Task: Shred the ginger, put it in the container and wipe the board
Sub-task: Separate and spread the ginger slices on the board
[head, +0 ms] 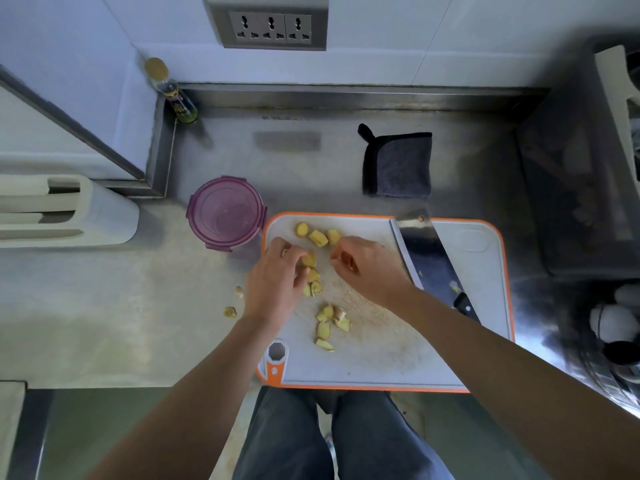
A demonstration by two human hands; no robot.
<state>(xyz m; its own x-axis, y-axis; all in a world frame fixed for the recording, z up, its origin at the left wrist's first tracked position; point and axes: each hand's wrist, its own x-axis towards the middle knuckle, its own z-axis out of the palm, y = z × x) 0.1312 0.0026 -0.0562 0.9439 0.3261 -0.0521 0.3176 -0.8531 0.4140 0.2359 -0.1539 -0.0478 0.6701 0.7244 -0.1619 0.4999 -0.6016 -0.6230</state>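
Observation:
Several yellow ginger chunks (pixel 319 238) lie scattered on the white cutting board with an orange rim (pixel 478 271). My left hand (pixel 273 282) rests on the board's left side, its fingers curled around ginger pieces (pixel 309 260). My right hand (pixel 367 268) hovers just right of it, fingers pinched together; I cannot see whether it holds anything. A cleaver (pixel 429 261) lies flat on the board to the right of my right hand. The round purple container (pixel 227 213) with its lid on stands just off the board's upper left corner. A folded dark grey cloth (pixel 398 164) lies behind the board.
Two ginger bits (pixel 230 311) lie on the steel counter left of the board. A small corked glass bottle (pixel 173 93) stands in the back left corner. A white knife block (pixel 65 209) sits at the left. A dark rack (pixel 581 188) fills the right side.

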